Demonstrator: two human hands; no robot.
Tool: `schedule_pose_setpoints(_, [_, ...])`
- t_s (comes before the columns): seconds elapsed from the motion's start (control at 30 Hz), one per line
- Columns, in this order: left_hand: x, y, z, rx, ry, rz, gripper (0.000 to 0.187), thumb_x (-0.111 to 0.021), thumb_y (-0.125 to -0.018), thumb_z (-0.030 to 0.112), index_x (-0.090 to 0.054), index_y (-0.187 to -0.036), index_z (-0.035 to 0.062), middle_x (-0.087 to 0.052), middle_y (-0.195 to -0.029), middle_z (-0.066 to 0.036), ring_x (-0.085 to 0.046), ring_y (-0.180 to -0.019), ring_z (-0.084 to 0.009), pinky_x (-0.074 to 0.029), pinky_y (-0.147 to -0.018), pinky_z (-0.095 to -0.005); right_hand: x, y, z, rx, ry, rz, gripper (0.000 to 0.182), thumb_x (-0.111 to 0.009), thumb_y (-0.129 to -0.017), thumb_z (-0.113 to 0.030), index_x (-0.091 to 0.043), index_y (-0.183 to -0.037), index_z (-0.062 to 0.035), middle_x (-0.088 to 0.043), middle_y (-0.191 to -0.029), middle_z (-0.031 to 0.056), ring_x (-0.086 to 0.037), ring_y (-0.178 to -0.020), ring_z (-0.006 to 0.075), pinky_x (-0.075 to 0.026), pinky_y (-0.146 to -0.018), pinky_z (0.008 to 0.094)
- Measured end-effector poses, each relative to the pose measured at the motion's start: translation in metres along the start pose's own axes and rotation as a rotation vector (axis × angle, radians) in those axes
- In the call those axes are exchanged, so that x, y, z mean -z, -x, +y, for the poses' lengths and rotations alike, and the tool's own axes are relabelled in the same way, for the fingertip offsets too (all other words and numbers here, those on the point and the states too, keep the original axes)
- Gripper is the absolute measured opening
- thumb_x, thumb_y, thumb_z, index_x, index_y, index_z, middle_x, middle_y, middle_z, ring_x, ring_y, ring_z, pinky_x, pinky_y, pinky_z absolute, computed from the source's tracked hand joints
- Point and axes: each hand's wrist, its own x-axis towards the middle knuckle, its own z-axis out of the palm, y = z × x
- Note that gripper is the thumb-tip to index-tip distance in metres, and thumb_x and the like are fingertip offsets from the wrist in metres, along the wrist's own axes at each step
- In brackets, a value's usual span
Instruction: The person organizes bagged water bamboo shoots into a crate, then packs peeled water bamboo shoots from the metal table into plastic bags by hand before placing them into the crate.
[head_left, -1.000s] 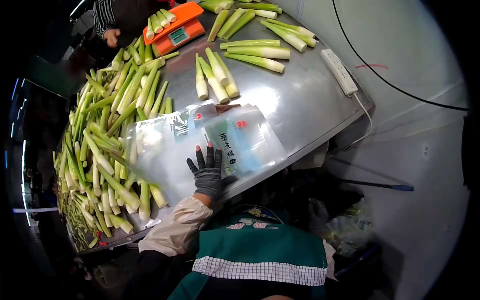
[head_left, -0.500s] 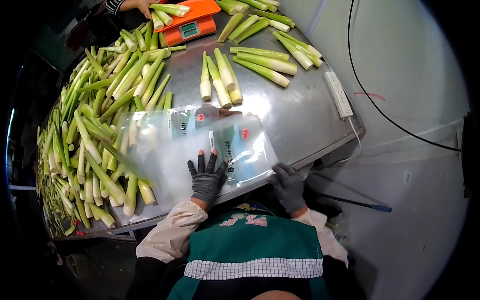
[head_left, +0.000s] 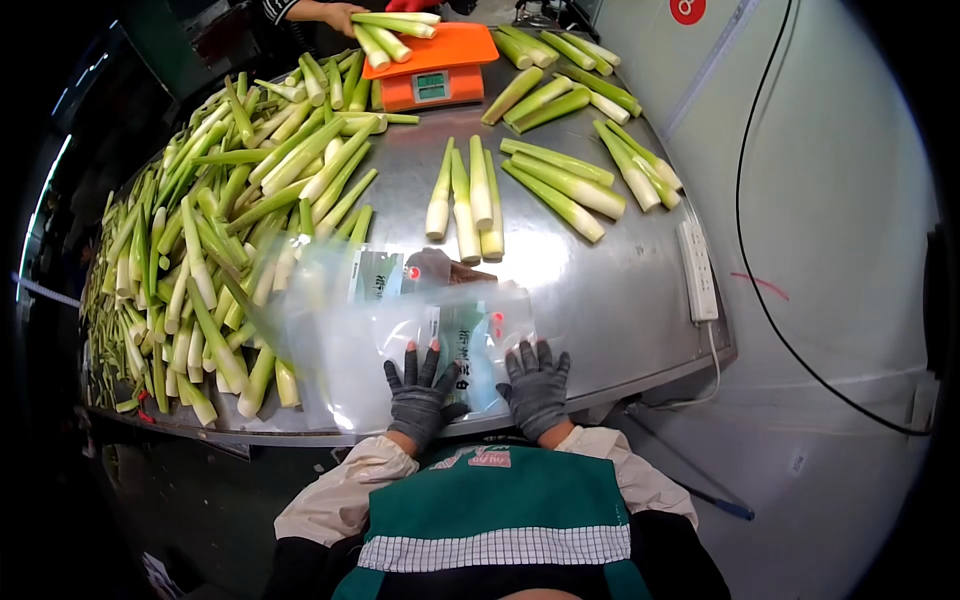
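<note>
A clear printed plastic bag (head_left: pixel 360 365) lies flat at the table's near edge. My left hand (head_left: pixel 418 395), in a grey glove with some fingertips bare, is spread on it left of the printed panel. On the bag's right part, my gloved right hand (head_left: pixel 538 392) also lies flat with fingers apart. Another clear bag (head_left: pixel 378 278) with a similar print lies just behind, partly overlapped. Beyond the bags, several water bamboo shoots (head_left: pixel 466 205) form a small group. A large pile of water bamboo shoots (head_left: pixel 215 270) spreads to the left, close to the bags.
An orange scale (head_left: pixel 432 85) stands at the back, where a co-worker's hand (head_left: pixel 340 18) holds shoots over its tray. More bunches of shoots (head_left: pixel 568 185) lie at the right. A white power strip (head_left: pixel 697 270) runs along the right edge of the metal table (head_left: pixel 620 300).
My right hand has moved left from the table's edge onto the bag and spread flat. My left hand stays on the bag. The view has shifted, so the table sits lower and further right.
</note>
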Motion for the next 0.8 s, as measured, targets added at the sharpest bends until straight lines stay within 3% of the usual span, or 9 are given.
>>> schedule_pose_setpoints(0.07, [-0.003,0.001,0.002,0.008,0.025,0.023,0.073,-0.064,-0.059,0.051,-0.04,-0.123,0.0242,-0.011,-0.14,-0.011,0.001,-0.128,-0.0375,0.001,-0.092,-0.0641,-0.014,0.005,0.003,0.097,0.02,0.225,0.041,-0.05,-0.077,-0.039,-0.05,-0.113,-0.0202,-0.047,-0.118,0.0114,-0.042,-0.108,0.0287,-0.026,-0.088,0.0514])
schedule_pose_setpoints(0.17, [-0.009,0.006,0.002,0.009,0.121,0.296,0.077,-0.067,-0.06,0.044,-0.038,-0.124,0.0124,-0.013,-0.138,-0.017,-0.004,-0.128,-0.0387,-0.005,-0.097,-0.0574,0.003,0.007,0.011,0.14,-0.04,0.21,0.038,-0.047,-0.079,-0.037,-0.051,-0.112,-0.0189,-0.052,-0.103,0.0093,-0.049,-0.094,0.0254,-0.033,-0.078,0.0472])
schedule_pose_setpoints(0.2, [0.008,0.008,0.013,0.012,0.129,0.381,0.071,-0.07,-0.06,0.034,-0.041,-0.12,0.0088,-0.025,-0.132,-0.02,-0.02,-0.123,-0.0393,-0.019,-0.097,-0.0512,0.021,0.005,0.01,0.116,-0.078,0.178,0.032,-0.047,-0.079,-0.034,-0.054,-0.107,-0.0177,-0.054,-0.089,0.0078,-0.052,-0.082,0.0233,-0.036,-0.07,0.0427])
schedule_pose_setpoints(0.23, [0.01,0.008,0.018,0.017,0.13,0.384,0.071,-0.07,-0.06,0.034,-0.041,-0.12,0.0088,-0.025,-0.132,-0.02,-0.02,-0.123,-0.0393,-0.019,-0.097,-0.0512,0.032,0.002,0.011,0.121,-0.077,0.178,0.032,-0.047,-0.079,-0.034,-0.054,-0.107,-0.0177,-0.054,-0.089,0.0078,-0.052,-0.082,0.0233,-0.036,-0.07,0.0427])
schedule_pose_setpoints(0.33, [0.027,0.005,0.033,-0.151,0.364,0.55,0.059,-0.071,-0.058,0.017,-0.047,-0.111,0.0075,-0.049,-0.104,-0.014,-0.053,-0.092,-0.0304,-0.046,-0.073,-0.038,0.054,-0.001,0.014,0.044,-0.138,-0.074,0.029,-0.048,-0.079,-0.031,-0.056,-0.104,-0.0165,-0.055,-0.084,0.0066,-0.053,-0.081,0.0214,-0.037,-0.069,0.0402])
schedule_pose_setpoints(0.5, [0.021,-0.014,0.049,-0.102,0.494,0.364,0.052,-0.069,-0.065,0.018,-0.046,-0.11,0.0056,-0.052,-0.099,-0.015,-0.057,-0.082,-0.0253,-0.048,-0.07,-0.034,0.045,-0.012,0.021,0.374,-0.17,0.403,0.024,-0.048,-0.079,-0.023,-0.057,-0.101,-0.0165,-0.057,-0.079,0.0056,-0.055,-0.071,0.0202,-0.037,-0.068,0.0382])
schedule_pose_setpoints(0.63, [0.003,-0.02,0.052,0.003,0.751,0.267,0.051,-0.066,-0.07,0.022,-0.044,-0.112,0.0037,-0.052,-0.1,-0.016,-0.055,-0.084,-0.0281,-0.046,-0.071,-0.034,0.042,-0.013,0.023,0.407,-0.302,0.379,0.024,-0.052,-0.076,-0.016,-0.059,-0.099,-0.0158,-0.056,-0.078,0.0068,-0.056,-0.07,0.0221,-0.04,-0.068,0.0376])
schedule_pose_setpoints(0.7, [-0.011,-0.021,0.052,0.085,0.983,0.335,0.05,-0.066,-0.071,0.014,-0.042,-0.114,0.0026,-0.051,-0.096,-0.011,-0.053,-0.082,-0.0205,-0.045,-0.071,-0.0296,0.042,-0.01,0.026,0.23,-0.791,0.244,0.027,-0.057,-0.071,-0.011,-0.06,-0.097,-0.0135,-0.057,-0.079,0.0079,-0.056,-0.074,0.0245,-0.042,-0.068,0.0368])
schedule_pose_setpoints(0.8, [0.007,-0.02,0.061,0.2,1.348,0.325,0.047,-0.056,-0.076,0.001,-0.036,-0.119,0.0046,-0.049,-0.095,-0.004,-0.049,-0.084,-0.0096,-0.044,-0.075,-0.0221,0.037,-0.009,0.03,0.28,-0.901,0.314,0.029,-0.06,-0.067,-0.008,-0.061,-0.096,-0.0106,-0.057,-0.079,0.009,-0.055,-0.075,0.0276,-0.043,-0.069,0.0375])
